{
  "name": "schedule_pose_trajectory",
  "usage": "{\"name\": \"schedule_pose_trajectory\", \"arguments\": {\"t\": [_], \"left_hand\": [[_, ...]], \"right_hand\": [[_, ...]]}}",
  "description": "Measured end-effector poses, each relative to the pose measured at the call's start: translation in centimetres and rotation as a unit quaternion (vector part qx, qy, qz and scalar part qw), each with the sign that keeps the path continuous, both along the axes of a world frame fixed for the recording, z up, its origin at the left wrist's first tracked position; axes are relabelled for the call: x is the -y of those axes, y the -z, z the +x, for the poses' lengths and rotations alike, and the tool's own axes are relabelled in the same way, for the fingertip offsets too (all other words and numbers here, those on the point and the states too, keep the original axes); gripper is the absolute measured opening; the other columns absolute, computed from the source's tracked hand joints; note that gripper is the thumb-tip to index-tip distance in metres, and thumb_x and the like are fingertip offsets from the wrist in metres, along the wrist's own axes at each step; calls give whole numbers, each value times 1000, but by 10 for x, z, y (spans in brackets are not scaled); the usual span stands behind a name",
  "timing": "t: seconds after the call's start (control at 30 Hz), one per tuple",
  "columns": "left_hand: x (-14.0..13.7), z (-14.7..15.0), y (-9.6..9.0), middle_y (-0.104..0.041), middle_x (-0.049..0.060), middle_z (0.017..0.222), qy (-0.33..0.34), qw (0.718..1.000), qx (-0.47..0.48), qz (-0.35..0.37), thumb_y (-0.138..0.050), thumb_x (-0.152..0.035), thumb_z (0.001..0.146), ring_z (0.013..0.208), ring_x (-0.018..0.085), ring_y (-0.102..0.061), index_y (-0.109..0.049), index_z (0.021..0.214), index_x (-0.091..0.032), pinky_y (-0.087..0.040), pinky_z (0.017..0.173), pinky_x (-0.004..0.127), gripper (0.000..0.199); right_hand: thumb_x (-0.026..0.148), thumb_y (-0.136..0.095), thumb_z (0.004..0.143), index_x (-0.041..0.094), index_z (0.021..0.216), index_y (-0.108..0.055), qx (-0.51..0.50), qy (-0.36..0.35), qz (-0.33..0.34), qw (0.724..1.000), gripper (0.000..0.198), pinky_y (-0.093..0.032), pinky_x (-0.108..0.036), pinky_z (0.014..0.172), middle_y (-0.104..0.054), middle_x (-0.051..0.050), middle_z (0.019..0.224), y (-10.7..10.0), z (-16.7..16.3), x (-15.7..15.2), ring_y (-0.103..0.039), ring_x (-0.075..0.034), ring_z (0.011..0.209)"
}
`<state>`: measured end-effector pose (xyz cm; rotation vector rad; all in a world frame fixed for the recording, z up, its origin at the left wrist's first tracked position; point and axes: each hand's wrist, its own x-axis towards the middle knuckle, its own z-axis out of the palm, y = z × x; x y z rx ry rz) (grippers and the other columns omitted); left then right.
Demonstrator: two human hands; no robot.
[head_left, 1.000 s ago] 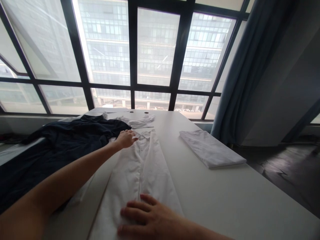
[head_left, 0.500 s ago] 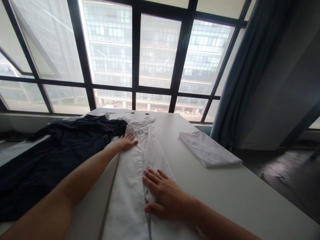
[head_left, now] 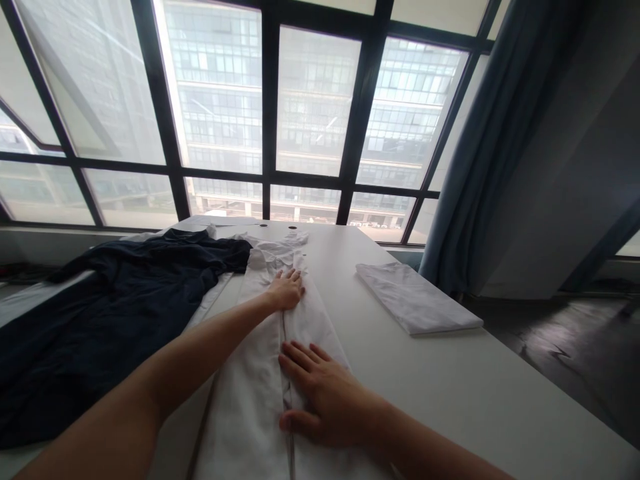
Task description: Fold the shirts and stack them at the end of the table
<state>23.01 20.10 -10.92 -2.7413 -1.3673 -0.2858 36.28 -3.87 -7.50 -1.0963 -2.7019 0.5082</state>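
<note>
A broad, smooth white table (head_left: 425,387) stretches toward the far side. On its left lies a rumpled navy fabric garment (head_left: 125,307). Beside that, a long white fabric garment (head_left: 245,407) lies lengthwise from near to far, split by a lengthwise line. A flat, folded white cloth (head_left: 420,300) sits to the right. The right hand (head_left: 330,393) lies palm down across the line, fingers extended, thumb apart. The left hand (head_left: 287,291), arm outstretched, rests farther along the garment, fingers slightly spread, pressing rather than grasping.

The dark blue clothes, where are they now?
In the head view, the navy garment lies on the left, beside the long white garment on the white table.
</note>
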Motion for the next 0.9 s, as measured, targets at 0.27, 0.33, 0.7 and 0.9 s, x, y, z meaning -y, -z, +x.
{"name": "schedule_pose_trajectory", "arguments": {"t": [0.27, 0.33, 0.7, 0.9], "left_hand": [[-23, -4, -6, -23, 16, 161, -14, 996, -27, -81, -20, -46, 101, 149, 32, -18, -30, 154, -16, -8, 116, 63, 62], [-13, -6, -11, -24, 14, 161, -9, 998, -21, -55, -21, -42, 102, 150, 29, -16, -31, 154, -16, -8, 118, 59, 59], [126, -94, -5, -22, 7, 162, 46, 996, 26, -78, -20, -55, 102, 150, 20, -16, -25, 157, -25, -14, 120, 42, 62], [172, -133, -1, -22, -2, 162, 77, 993, 39, -86, -20, -58, 101, 150, 17, -17, -21, 157, -36, -10, 122, 38, 60]], "right_hand": [[66, -50, 96, 12, 157, -26, 4, 9, 2, 1000, 85, -11, -48, 121, -14, -16, 159, 4, -3, 4, -11, -30, 147], [63, -48, 98, 12, 157, -27, -3, 8, 7, 1000, 80, -13, -48, 121, -16, -16, 159, 2, -3, 6, -13, -30, 147], [46, -42, 103, 9, 153, -35, 19, 55, 53, 997, 63, -12, -49, 121, -26, -15, 156, 9, 6, -1, -20, -27, 146], [48, -36, 105, 12, 153, -35, 14, 99, 96, 990, 60, -15, -51, 120, -27, -13, 156, 9, 22, -13, -20, -25, 146]]}}
